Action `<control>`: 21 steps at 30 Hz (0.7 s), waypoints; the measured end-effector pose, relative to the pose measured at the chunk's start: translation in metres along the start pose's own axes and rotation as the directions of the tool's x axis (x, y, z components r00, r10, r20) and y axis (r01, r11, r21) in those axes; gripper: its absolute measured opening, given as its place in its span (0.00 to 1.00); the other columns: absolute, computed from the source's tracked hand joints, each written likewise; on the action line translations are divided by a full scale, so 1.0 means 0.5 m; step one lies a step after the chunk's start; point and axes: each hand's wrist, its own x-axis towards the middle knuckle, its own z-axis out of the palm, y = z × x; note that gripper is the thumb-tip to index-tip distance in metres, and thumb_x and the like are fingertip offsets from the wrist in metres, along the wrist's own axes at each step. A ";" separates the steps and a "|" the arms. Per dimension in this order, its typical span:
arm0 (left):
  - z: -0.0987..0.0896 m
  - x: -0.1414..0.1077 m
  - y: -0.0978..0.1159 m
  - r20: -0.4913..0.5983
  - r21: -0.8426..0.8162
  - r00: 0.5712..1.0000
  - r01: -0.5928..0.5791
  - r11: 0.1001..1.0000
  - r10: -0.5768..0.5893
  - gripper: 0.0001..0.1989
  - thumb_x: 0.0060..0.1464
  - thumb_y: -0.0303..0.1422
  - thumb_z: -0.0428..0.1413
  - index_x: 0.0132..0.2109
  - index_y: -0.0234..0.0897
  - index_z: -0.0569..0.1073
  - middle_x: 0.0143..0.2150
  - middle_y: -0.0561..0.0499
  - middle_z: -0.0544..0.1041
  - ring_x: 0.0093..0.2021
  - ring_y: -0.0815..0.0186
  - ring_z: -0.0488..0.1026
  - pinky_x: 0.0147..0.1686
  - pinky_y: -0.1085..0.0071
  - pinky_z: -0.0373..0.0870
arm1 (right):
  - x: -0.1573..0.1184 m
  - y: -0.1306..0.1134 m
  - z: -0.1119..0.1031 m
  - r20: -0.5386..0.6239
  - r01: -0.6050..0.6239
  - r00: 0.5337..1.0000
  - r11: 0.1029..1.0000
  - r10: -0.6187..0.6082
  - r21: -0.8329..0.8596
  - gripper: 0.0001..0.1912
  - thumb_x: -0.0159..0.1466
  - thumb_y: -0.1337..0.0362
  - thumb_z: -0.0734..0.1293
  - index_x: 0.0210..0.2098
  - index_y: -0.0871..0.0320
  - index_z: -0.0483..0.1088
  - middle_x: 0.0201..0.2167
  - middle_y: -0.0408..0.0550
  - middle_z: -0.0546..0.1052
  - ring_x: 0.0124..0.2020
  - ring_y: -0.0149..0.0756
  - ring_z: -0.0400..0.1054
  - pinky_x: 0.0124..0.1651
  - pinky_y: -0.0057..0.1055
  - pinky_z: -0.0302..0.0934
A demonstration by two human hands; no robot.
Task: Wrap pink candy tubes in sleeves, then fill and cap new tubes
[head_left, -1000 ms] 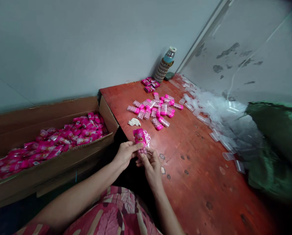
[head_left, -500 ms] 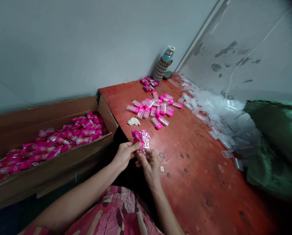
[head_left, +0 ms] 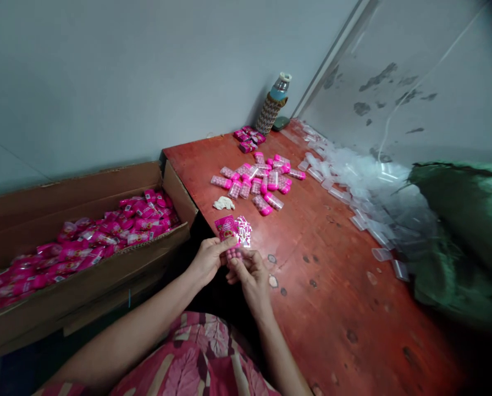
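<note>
My left hand [head_left: 210,259] pinches a pink printed wrapper [head_left: 227,226] that lies against a small container of pink balls [head_left: 234,253]. Around the lower end of that container, the fingers of my right hand [head_left: 249,270] are closed. Just beyond my hands, a sheet of white-and-pink labels [head_left: 243,231] lies at the table's near edge. Farther up are a crumpled white lump [head_left: 224,203] and a loose group of clear containers with pink caps [head_left: 272,180], filled with pink balls.
An open cardboard box [head_left: 175,192] at the left holds many pink wrapped packs [head_left: 105,234]. On the red table [head_left: 332,286] stand a bottle in a knitted sleeve [head_left: 270,113] and pink packs [head_left: 249,137]. Clear empty tubes [head_left: 353,187] and a green sack [head_left: 455,236] are at the right.
The pink wrapper now shows flatter and wider above my left fingers, leaning a little further left. Both hands keep their grip, and the whole view has shifted slightly.
</note>
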 end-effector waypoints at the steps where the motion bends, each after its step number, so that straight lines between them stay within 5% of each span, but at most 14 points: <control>1: -0.001 -0.001 -0.003 0.032 0.015 0.999 0.015 1.000 -0.016 0.15 0.40 0.38 0.62 0.24 0.27 0.70 0.19 0.50 0.70 0.18 0.72 0.66 0.18 0.75 0.62 | 0.001 0.001 0.000 0.002 -0.006 1.000 1.000 0.006 0.024 0.13 0.56 0.60 0.67 0.37 0.58 0.62 0.22 0.38 0.72 0.16 0.25 0.66 0.18 0.21 0.62; 8: 0.005 -0.010 -0.002 0.034 0.019 0.999 -0.005 1.000 0.004 0.16 0.42 0.39 0.61 0.24 0.28 0.70 0.19 0.50 0.70 0.16 0.72 0.64 0.14 0.75 0.60 | 0.001 0.007 -0.001 -0.039 -0.005 0.999 0.990 0.011 0.140 0.13 0.57 0.61 0.67 0.39 0.57 0.60 0.22 0.39 0.73 0.17 0.27 0.67 0.20 0.24 0.65; 12: 0.007 -0.011 0.000 0.034 -0.045 0.997 -0.065 0.997 0.066 0.15 0.45 0.40 0.59 0.26 0.28 0.71 0.23 0.49 0.71 0.22 0.71 0.67 0.22 0.75 0.64 | -0.003 0.006 0.000 -0.064 0.010 0.998 0.995 -0.003 0.104 0.13 0.57 0.61 0.67 0.38 0.58 0.62 0.23 0.40 0.73 0.18 0.27 0.68 0.20 0.24 0.65; 18: 0.017 -0.018 -0.036 -0.087 0.090 0.987 -0.130 0.987 0.138 0.16 0.43 0.41 0.60 0.26 0.29 0.71 0.19 0.53 0.67 0.17 0.75 0.61 0.15 0.77 0.56 | -0.004 0.003 0.012 -0.200 0.083 0.976 0.997 -0.081 0.003 0.13 0.56 0.60 0.68 0.36 0.57 0.62 0.26 0.41 0.73 0.21 0.28 0.69 0.22 0.25 0.66; 21: 0.019 -0.023 -0.037 -0.088 0.074 0.986 -0.136 0.988 0.142 0.16 0.42 0.41 0.60 0.25 0.29 0.71 0.18 0.55 0.66 0.16 0.76 0.59 0.14 0.77 0.54 | -0.002 0.001 0.012 -0.144 0.061 0.988 0.997 -0.052 0.054 0.12 0.56 0.60 0.67 0.36 0.57 0.62 0.25 0.40 0.73 0.20 0.28 0.68 0.22 0.25 0.66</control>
